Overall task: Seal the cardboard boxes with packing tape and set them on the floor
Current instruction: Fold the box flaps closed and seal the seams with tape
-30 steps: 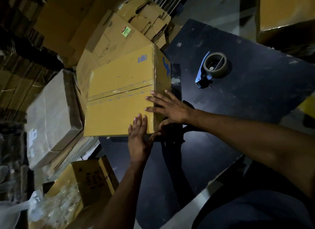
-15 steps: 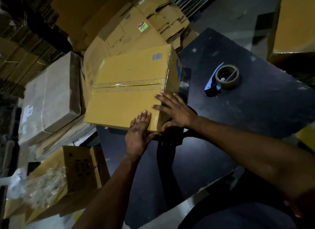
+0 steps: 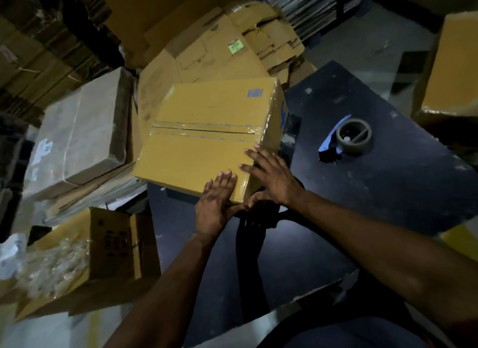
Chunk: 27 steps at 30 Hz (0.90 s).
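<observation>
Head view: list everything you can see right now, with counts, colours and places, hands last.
Taped box: one, yellow-brown, on the table's left edge, overhanging it.
Tape dispenser: one, blue handle, brownish roll, on the table right of the box.
Table: one, dark, centre and right.
Wrapped grey box: one, far left, on flattened cardboard.
Open box: one, yellow-brown, lower left, clear plastic beside it.
Flattened cartons: a heap, brown, behind the taped box.
Left hand: flat on the box's near corner.
Right hand: fingers spread over that corner.
</observation>
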Each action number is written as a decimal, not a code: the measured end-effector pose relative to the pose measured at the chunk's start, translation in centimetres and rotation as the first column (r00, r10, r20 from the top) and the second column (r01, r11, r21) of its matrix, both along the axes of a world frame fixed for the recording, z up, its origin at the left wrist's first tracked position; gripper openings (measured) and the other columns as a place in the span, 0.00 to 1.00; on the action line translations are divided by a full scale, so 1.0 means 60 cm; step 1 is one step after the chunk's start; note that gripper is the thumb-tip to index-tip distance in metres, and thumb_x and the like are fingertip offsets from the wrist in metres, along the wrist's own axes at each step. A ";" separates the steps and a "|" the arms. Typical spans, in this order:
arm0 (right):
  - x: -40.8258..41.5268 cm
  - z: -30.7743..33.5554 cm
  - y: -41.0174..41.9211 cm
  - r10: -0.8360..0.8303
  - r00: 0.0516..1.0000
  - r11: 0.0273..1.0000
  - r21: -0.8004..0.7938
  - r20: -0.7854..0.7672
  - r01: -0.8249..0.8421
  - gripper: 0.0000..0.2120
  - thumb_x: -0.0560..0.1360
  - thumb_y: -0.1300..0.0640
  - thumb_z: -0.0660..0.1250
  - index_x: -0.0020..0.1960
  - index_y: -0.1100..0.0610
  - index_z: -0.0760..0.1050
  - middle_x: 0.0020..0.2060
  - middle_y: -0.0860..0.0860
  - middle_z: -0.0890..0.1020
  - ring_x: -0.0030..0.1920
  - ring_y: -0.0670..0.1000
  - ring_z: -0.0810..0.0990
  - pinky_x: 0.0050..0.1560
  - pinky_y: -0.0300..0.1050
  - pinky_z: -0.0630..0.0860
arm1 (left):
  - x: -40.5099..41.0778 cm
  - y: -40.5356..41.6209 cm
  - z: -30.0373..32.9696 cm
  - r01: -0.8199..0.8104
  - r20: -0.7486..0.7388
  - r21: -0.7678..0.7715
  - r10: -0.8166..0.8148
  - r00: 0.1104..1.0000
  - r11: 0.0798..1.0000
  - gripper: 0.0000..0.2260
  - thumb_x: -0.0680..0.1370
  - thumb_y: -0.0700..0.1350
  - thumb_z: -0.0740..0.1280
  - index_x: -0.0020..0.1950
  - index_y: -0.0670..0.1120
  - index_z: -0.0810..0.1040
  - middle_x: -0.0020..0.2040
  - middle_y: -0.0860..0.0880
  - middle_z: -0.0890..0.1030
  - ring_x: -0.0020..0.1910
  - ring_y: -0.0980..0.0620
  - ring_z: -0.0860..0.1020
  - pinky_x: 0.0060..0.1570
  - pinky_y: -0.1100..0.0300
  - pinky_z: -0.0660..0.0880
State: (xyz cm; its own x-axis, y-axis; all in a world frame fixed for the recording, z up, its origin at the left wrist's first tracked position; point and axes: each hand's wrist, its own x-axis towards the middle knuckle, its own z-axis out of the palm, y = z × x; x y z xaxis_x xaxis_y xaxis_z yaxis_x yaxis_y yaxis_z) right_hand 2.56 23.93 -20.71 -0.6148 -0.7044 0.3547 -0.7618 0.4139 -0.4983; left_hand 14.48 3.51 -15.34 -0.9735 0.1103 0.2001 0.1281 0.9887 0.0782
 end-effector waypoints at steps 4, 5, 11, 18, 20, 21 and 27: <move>0.029 0.041 0.016 -0.054 0.992 0.998 0.017 -0.116 0.057 0.37 0.75 0.26 0.56 0.73 0.48 0.74 0.78 0.55 0.68 0.77 0.60 0.65 0.62 0.64 0.72 | 0.027 0.011 0.033 -0.081 0.102 0.148 0.067 0.993 0.986 0.41 0.71 0.73 0.69 0.76 0.48 0.75 0.77 0.52 0.69 0.78 0.56 0.64 0.78 0.58 0.58; 0.045 0.056 0.023 -0.057 0.988 0.998 0.009 -0.143 0.059 0.34 0.76 0.27 0.55 0.69 0.49 0.78 0.75 0.55 0.72 0.72 0.60 0.70 0.60 0.62 0.73 | 0.042 0.015 0.043 -0.107 0.105 0.216 0.086 0.991 0.971 0.39 0.72 0.74 0.68 0.74 0.49 0.77 0.76 0.53 0.72 0.77 0.57 0.66 0.78 0.59 0.60; 0.103 0.132 0.065 0.309 0.945 0.944 0.152 -0.104 -0.292 0.18 0.82 0.40 0.59 0.50 0.48 0.83 0.53 0.48 0.85 0.46 0.56 0.79 0.45 0.51 0.75 | 0.128 0.056 0.102 -0.397 -0.042 0.466 0.468 0.883 0.791 0.19 0.79 0.64 0.68 0.39 0.53 0.87 0.33 0.59 0.83 0.31 0.63 0.79 0.29 0.66 0.69; -0.105 0.220 0.049 0.002 0.995 0.986 0.164 0.104 -0.019 0.20 0.77 0.42 0.66 0.65 0.48 0.80 0.62 0.50 0.82 0.63 0.58 0.77 0.62 0.54 0.73 | 0.118 0.067 0.119 -0.739 0.217 0.654 0.897 0.386 0.159 0.19 0.79 0.60 0.71 0.63 0.48 0.83 0.55 0.42 0.86 0.53 0.41 0.84 0.46 0.52 0.78; -0.173 0.230 0.036 -0.127 0.970 0.969 0.233 0.206 0.078 0.24 0.78 0.42 0.66 0.72 0.50 0.74 0.67 0.54 0.78 0.67 0.61 0.74 0.64 0.59 0.73 | 0.098 0.065 0.117 -0.759 0.327 0.651 0.894 0.306 0.021 0.26 0.79 0.56 0.73 0.73 0.45 0.76 0.67 0.40 0.80 0.66 0.39 0.79 0.60 0.46 0.77; -0.200 0.233 0.029 -0.177 0.945 0.958 0.268 0.276 0.101 0.27 0.79 0.41 0.66 0.74 0.52 0.71 0.70 0.56 0.76 0.69 0.63 0.72 0.65 0.60 0.72 | 0.090 0.062 0.114 -0.753 0.399 0.655 0.875 0.273 -0.064 0.31 0.78 0.59 0.74 0.74 0.43 0.74 0.69 0.40 0.79 0.68 0.38 0.77 0.63 0.44 0.76; -0.221 0.243 -0.004 -0.207 0.759 0.954 0.298 0.617 0.018 0.25 0.81 0.44 0.67 0.70 0.61 0.74 0.65 0.60 0.80 0.64 0.63 0.78 0.59 0.51 0.76 | 0.056 0.061 0.117 -0.641 0.665 0.621 0.736 0.125 -0.451 0.36 0.76 0.61 0.74 0.73 0.37 0.71 0.69 0.37 0.75 0.67 0.34 0.75 0.63 0.44 0.75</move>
State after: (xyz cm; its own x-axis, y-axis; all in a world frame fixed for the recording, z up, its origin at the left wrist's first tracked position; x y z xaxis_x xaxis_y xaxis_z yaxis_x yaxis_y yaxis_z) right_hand -10.67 23.67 -6.13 -0.7103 -0.6212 -0.3311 -0.2464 0.6600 -0.7098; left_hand 17.82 7.16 -8.32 -0.0412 -0.8675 -0.4957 -0.5585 -0.3914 0.7313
